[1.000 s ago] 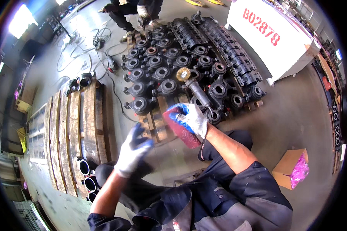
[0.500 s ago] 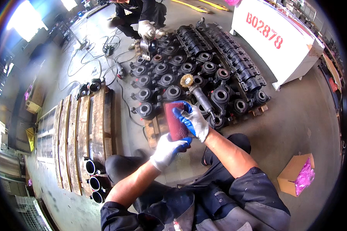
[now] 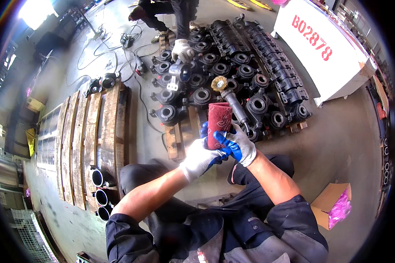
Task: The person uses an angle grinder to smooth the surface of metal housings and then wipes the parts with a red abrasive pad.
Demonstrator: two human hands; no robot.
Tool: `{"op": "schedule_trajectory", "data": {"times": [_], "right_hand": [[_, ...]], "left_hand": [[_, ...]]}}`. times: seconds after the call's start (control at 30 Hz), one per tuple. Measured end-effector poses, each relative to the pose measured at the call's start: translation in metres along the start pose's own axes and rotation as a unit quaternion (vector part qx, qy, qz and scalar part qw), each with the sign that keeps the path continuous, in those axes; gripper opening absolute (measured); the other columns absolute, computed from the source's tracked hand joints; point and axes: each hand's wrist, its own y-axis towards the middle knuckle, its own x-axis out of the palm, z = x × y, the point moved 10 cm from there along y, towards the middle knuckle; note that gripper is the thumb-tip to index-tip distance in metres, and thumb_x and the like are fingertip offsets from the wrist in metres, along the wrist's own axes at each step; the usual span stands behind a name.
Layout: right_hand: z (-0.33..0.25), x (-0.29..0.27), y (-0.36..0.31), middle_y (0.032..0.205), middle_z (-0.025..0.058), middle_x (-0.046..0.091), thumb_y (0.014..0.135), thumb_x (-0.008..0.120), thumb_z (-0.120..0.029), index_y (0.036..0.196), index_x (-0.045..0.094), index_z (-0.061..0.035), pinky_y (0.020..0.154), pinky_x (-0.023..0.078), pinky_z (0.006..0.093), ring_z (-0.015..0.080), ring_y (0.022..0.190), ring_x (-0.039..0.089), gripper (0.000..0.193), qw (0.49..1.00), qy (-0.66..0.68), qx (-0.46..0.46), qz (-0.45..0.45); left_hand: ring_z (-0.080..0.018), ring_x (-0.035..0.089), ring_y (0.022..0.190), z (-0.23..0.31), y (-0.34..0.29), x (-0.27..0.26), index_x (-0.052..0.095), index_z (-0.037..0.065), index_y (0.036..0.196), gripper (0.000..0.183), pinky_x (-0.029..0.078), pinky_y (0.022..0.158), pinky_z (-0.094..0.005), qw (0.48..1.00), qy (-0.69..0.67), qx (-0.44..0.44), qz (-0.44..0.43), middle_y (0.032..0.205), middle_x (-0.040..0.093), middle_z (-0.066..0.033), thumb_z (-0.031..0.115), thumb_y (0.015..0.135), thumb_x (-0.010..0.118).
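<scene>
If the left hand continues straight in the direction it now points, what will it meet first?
The left hand points up and away, its fingers already on the red abrasive roll. Beyond that, probably the wire-brush power tool lying over the black castings, though depth is unclear.

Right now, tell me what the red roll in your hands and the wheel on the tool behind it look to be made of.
Red roll: seemingly a fibrous abrasive pad, matte and fuzzy-surfaced. Wheel: likely brass-coloured wire bristles, golden and spiky. Both gloved hands, left hand and right hand, hold the roll.
</scene>
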Motion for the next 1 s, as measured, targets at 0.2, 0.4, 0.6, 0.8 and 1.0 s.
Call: {"op": "schedule_trajectory", "data": {"times": [0.2,0.4,0.6,0.8,1.0], "right_hand": [[-0.013,-0.002,0.01,0.117,0.0093,0.074,0.097,0.079,-0.028,0.132,0.064,0.0012,0.095,0.056,0.033,0.0173,0.104,0.07,0.049,0.997,0.002,-0.04,0.064],[0.003,-0.021,0.016,0.118,0.0102,0.073,0.097,0.079,-0.032,0.132,0.064,0.0026,0.095,0.057,0.0336,0.0185,0.105,0.07,0.052,0.991,-0.01,-0.011,0.13],[0.012,-0.012,0.019,0.122,0.0126,0.071,0.091,0.084,-0.041,0.14,0.055,0.0037,0.097,0.058,0.0371,0.0222,0.109,0.07,0.072,0.992,0.019,0.018,0.12],[0.018,-0.005,0.04,0.124,0.0113,0.07,0.091,0.08,-0.053,0.137,0.058,0.002,0.098,0.057,0.0353,0.0195,0.111,0.069,0.076,0.993,-0.023,0.027,0.114],[0.016,-0.008,0.045,0.122,0.0148,0.07,0.095,0.073,-0.057,0.135,0.058,0.0008,0.1,0.057,0.0414,0.0262,0.112,0.07,0.072,0.988,-0.087,0.024,0.127]], "left_hand": [[-0.0167,0.073,0.08,0.003,0.023,-0.009,0.073,-0.004,0.105,0.021,0.059,0.076,-0.0299,0.999,-0.03,0.009,-0.044,0.092,0.076,-0.0108,0.004,0.086,0.078],[-0.0118,0.07,0.092,-0.006,0.04,-0.017,0.073,0.001,0.114,0.033,0.058,0.086,-0.0312,0.993,0.074,-0.015,-0.09,0.104,0.076,-0.0049,0.014,0.085,0.082],[-0.024,0.076,0.102,0.014,0.031,-0.031,0.066,0.002,0.129,0.056,0.058,0.092,-0.0375,0.98,0.178,-0.005,-0.09,0.111,0.077,-0.0155,0.027,0.084,0.087],[-0.0206,0.073,0.108,0.017,0.032,-0.05,0.062,0.001,0.135,0.06,0.056,0.098,-0.0362,0.988,0.099,0.01,-0.121,0.117,0.075,-0.0143,0.026,0.086,0.087],[-0.0136,0.069,0.1,0.019,0.035,-0.059,0.064,-0.001,0.131,0.057,0.056,0.091,-0.0326,0.986,0.108,-0.003,-0.13,0.114,0.075,-0.0105,0.023,0.085,0.087]]}}
